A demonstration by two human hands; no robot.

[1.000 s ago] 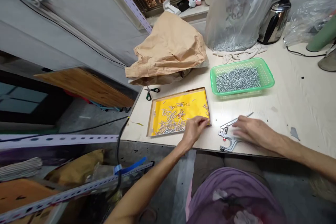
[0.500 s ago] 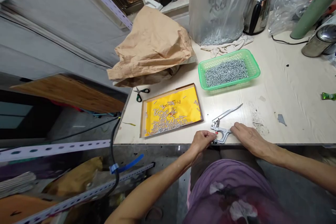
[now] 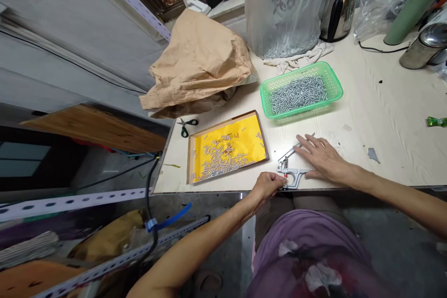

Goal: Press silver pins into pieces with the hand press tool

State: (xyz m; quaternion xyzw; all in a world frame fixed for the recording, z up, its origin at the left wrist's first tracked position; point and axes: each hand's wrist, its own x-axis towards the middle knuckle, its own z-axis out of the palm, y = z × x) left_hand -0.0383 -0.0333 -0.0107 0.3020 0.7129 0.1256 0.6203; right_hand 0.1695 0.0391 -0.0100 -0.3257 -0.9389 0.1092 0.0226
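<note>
While the left hand (image 3: 267, 185) sits at the table's (image 3: 366, 139) near edge, just right of the yellow-lined tray (image 3: 249, 142), its thumb and fingertips are drawn together at one end of a grey hand tool (image 3: 296, 174); whether anything is caught in that pinch I cannot tell. Tool lies off the tray's near right corner, working end toward the left hand, long axis running away rightward. Handles splayed: upper one (image 3: 288, 153) slants right and away from the wearer, lower one (image 3: 303, 171) nearly level. Right hand (image 3: 323, 160) palm down, partly open, fingers loosely spread over the upper handle, thumb by the lower handle's tip; forearm comes in from the right. Small metal pieces (image 3: 220, 163) litter the tray. Beyond it and rightward, a green basket (image 3: 334, 86) full of similar ones. Scissors (image 3: 188, 125) by the tray's far left corner; paper bag (image 3: 206, 56) behind it.
</note>
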